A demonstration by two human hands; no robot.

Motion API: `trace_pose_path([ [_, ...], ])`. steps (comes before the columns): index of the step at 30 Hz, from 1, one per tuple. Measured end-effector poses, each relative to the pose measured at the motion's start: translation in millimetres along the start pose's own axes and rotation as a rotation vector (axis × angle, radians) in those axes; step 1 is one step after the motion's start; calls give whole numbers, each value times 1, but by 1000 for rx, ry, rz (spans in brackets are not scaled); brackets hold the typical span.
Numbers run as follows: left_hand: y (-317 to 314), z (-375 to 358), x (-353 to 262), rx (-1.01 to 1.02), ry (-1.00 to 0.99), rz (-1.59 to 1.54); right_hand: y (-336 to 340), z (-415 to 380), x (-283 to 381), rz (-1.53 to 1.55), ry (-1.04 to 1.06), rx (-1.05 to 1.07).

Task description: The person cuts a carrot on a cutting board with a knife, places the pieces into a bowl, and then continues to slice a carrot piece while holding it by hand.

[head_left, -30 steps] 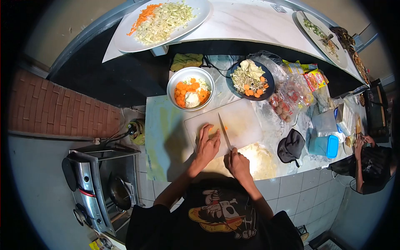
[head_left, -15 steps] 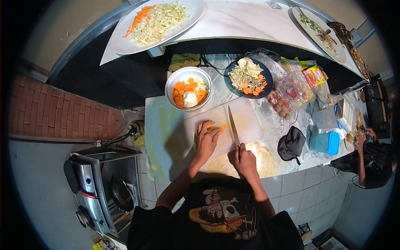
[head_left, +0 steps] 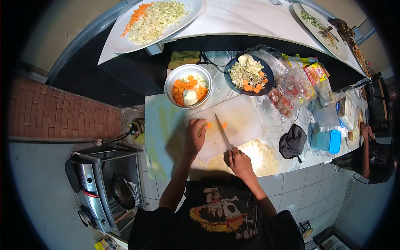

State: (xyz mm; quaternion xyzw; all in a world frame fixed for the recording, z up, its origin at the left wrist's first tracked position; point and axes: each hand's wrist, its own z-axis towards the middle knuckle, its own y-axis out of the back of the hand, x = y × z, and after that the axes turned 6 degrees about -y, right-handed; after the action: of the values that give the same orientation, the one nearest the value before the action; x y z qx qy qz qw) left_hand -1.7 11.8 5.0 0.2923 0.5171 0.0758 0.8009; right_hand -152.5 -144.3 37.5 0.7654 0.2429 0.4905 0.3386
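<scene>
My right hand point(head_left: 239, 160) is wrapped round the handle of a long knife point(head_left: 223, 132), whose blade lies across the white cutting board point(head_left: 246, 112) with its tip pointing away from me. On the board's left part, my left hand point(head_left: 196, 135) has its fingers bent over a bit of carrot point(head_left: 209, 125); how much it grips is hidden. More small orange pieces point(head_left: 224, 125) lie right of the blade. Beyond the board stand a white bowl point(head_left: 168, 89) with carrot slices and other chopped vegetables, and a dark plate point(head_left: 270, 79) with bean sprouts, carrot slices and leaves.
Plastic bags point(head_left: 287, 93), a black cap point(head_left: 293, 142) and a blue-lidded container point(head_left: 327, 141) are on the right. White platters point(head_left: 189, 18) of food stand on the raised counter. A stove point(head_left: 92, 189) is lower left. Another person point(head_left: 373, 160) is at the far right.
The knife and my right hand have moved left and slightly toward me, the blade now nearer my left hand. My left hand has shifted left, its fingers closer together.
</scene>
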Motion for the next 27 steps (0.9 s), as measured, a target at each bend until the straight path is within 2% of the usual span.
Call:
trace_pose_path([
  [7, -2, 5, 3, 113, 44, -61, -13, -1, -4, 37, 20, 18],
  [11, -10, 7, -1, 103, 35, -74, -14, 0, -4, 25, -14, 49],
  [13, -14, 7, -3, 96, 122, -109, -13, 1, -2, 23, -24, 61],
  [16, -14, 8, -5, 69, 72, -132, -10, 1, 0, 16, -25, 69],
  [27, -16, 4, -6, 96, 129, -210, -9, -3, -4, 36, -33, 61],
])
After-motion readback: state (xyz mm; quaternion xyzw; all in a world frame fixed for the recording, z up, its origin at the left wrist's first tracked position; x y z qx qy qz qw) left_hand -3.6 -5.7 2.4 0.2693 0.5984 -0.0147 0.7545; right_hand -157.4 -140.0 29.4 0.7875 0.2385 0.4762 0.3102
